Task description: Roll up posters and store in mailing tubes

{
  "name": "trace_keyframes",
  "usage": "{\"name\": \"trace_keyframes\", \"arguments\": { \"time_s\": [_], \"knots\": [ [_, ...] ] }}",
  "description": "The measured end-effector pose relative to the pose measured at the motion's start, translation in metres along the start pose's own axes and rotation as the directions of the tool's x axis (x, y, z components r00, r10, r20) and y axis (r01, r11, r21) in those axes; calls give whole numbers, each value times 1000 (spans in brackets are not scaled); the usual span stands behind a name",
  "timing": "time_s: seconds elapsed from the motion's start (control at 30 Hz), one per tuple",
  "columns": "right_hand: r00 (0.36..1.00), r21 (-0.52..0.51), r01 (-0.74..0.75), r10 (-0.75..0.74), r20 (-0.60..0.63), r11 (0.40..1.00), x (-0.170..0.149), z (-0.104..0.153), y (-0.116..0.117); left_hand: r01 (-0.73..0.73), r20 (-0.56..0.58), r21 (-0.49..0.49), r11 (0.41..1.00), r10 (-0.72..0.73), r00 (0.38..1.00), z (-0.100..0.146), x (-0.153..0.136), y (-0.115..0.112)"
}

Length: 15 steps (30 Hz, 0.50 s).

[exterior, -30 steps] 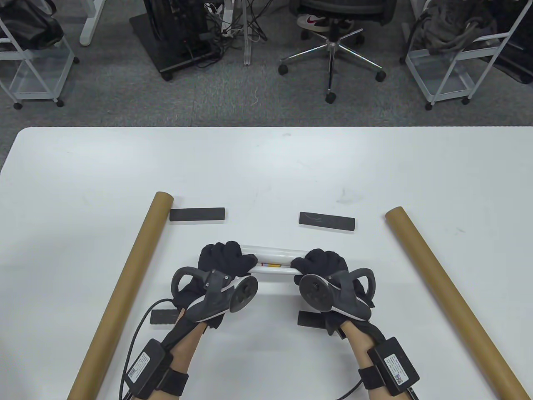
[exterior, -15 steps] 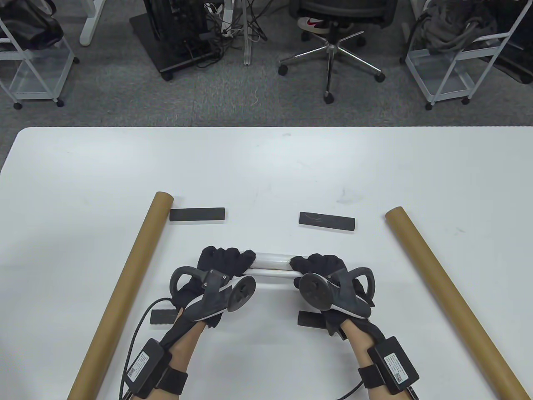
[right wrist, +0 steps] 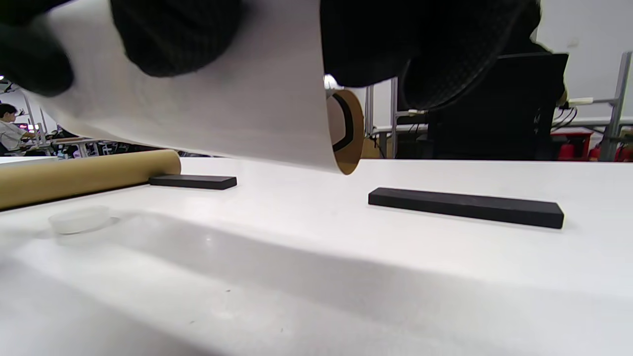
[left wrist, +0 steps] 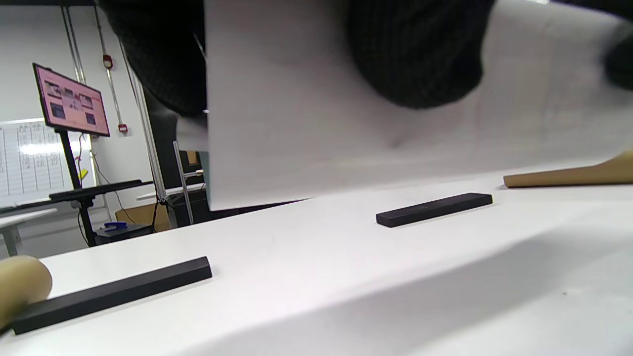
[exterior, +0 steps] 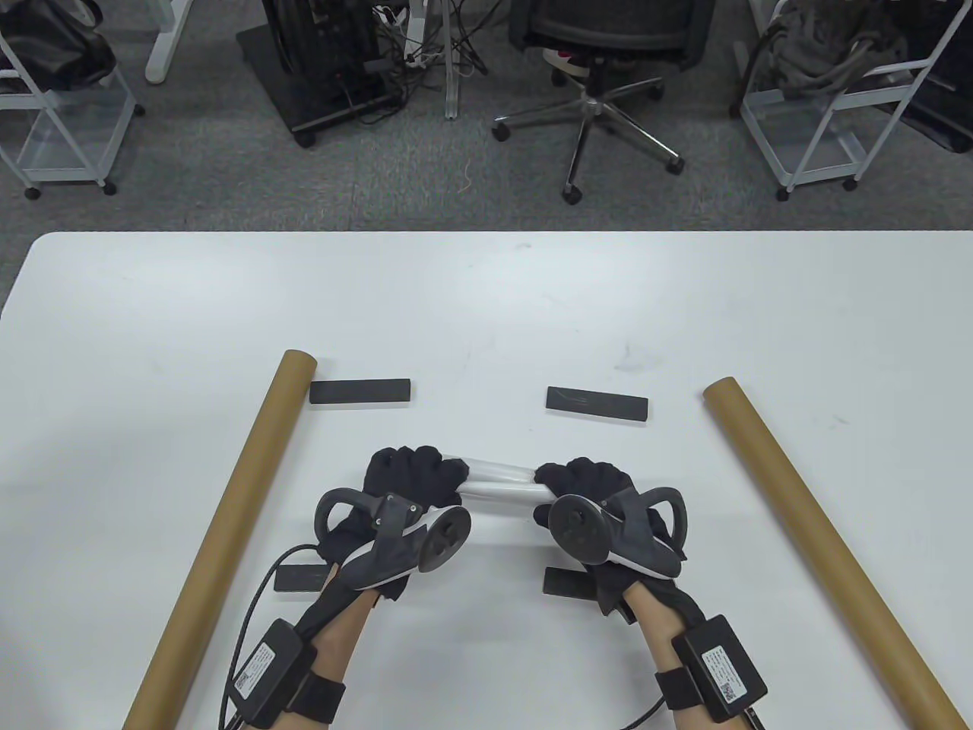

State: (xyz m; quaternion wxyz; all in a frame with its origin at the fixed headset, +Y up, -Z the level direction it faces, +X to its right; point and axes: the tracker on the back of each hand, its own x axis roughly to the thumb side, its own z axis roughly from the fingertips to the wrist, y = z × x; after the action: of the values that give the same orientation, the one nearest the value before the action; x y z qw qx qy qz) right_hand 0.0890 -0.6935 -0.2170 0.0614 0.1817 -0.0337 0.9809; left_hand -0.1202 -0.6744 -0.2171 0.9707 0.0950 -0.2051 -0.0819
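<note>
Table view: both hands, left (exterior: 407,487) and right (exterior: 589,490), curl their fingers round the rolled poster (exterior: 498,483) at the counter's (exterior: 486,304) 6 o'clock, between two tubes (exterior: 228,525) (exterior: 825,536). Left wrist view: fingers (left wrist: 415,54) wrap the roll (left wrist: 306,123) above the counter. Right wrist view: fingers (right wrist: 173,34) wrap the roll (right wrist: 237,104), its open end at 3 o'clock.

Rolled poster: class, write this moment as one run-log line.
rolled poster: lifted off table | left hand: grips left end | right hand: grips right end | mailing tubes: lying untouched
</note>
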Motion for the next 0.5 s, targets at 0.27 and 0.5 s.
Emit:
{"name": "trace_keyframes", "arguments": {
  "time_s": [0.27,0.5],
  "knots": [
    [999,-28,-44,43,-6,999,2,0,1,18,-11,-23,1000,-18,1000,0,-1,-2],
    [999,-20,-39,39,2,999,3,1,0,5,0,-47,999,-5,1000,-1,0,-3]
  ]
}}
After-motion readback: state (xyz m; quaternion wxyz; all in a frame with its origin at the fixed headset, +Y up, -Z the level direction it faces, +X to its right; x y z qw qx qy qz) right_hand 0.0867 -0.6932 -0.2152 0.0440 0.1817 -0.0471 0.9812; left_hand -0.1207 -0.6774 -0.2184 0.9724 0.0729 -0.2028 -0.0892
